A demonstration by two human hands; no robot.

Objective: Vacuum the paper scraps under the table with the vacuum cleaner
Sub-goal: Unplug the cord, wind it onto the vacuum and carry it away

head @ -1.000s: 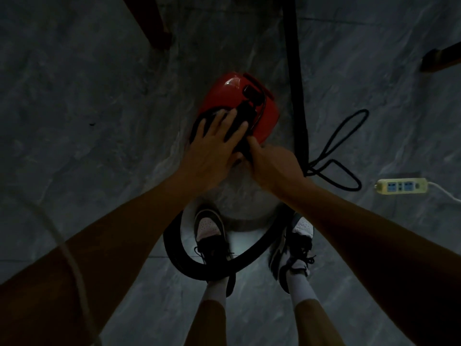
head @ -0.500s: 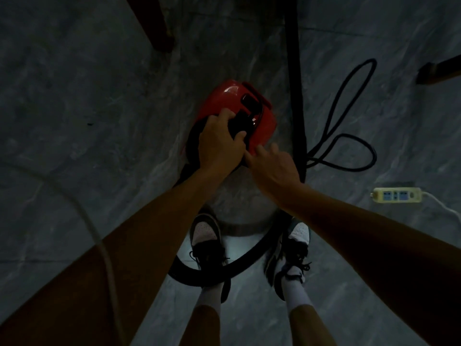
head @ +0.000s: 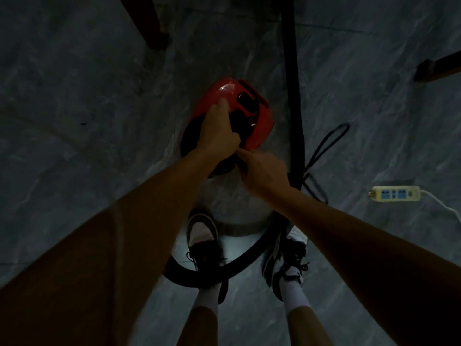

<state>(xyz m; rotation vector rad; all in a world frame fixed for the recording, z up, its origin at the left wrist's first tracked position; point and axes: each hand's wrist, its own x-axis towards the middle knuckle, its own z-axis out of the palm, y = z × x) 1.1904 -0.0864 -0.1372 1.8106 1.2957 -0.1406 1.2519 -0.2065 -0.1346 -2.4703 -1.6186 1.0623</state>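
The black cord [head: 329,143] out past the right hand has drawn in from a wide loop to a narrow one, and the right hand [head: 264,171] has closed up against the left. Nearest the person, 2 shoes [head: 202,233] stand on the grey floor [head: 74,121] with the black hose [head: 239,267] curving across them, below both hands. Just beyond, under the wrists, stands the vacuum cleaner [head: 224,96], between the feet and the table legs. Its pale drum stands upright, so its long axis runs up toward the camera, and the red lid faces up, tipped slightly away. The left hand [head: 219,131] has its fingers curled round the black handle [head: 239,121] on top. The right hand's fingers are drawn together against the black part beside the left thumb; whether they pinch anything I cannot tell. I judge the machine rigid and fairly heavy with a smooth, slippery shell, so the handle is the place to hold, while hose and cord are limp and will trail. Beyond the right hand a black wand [head: 291,83] runs away from the person, and a power strip [head: 394,193] lies well to its right. Farthest off are 2 dark table legs [head: 152,28]. No paper scraps show.
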